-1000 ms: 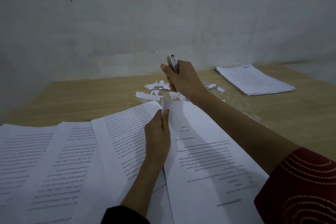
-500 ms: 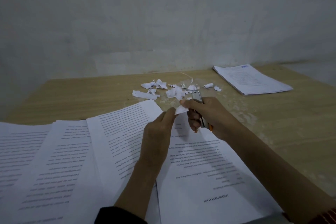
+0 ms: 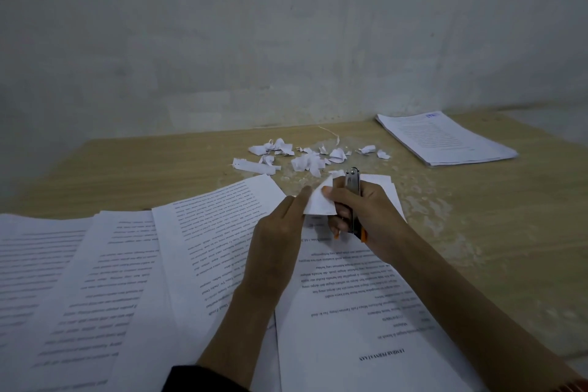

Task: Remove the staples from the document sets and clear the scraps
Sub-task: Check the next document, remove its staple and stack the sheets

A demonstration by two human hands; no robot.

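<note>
printed loose sheets [image 3: 63,280] lay nearest, fanned and overlapping on the left side of the table [image 3: 493,248], text upside down to the viewer. just right of them a document [image 3: 359,321] lay flat, heading at the near end, running under both forearms. dark sleeve [image 3: 203,379] on the left arm at the bottom edge.

left hand [image 3: 280,232] reached forward over the seam between sheets and document, thumb and index tips closed together, pinching the left edge of a small white paper corner [image 3: 318,205] raised above the document's far end. could not tell if that corner was torn free or joined to the page below.

right hand [image 3: 375,216] met it from the right, fingers wrapped tight round a staple tool [image 3: 353,183]. the tool's metal body stood upright, top poking out above the fist, orange end showing below. the thumb tip pressed on the same paper corner. the tool head sat just beside the corner's upper edge, contact unclear.

beyond the hands, scraps [image 3: 305,159] of torn white paper lay in a loose cluster on bare wood, near the document's far edge. farther right, well apart, a neat stack [image 3: 445,140] of printed pages lay flat by the table's back edge. plain grey wall [image 3: 286,41] behind.
</note>
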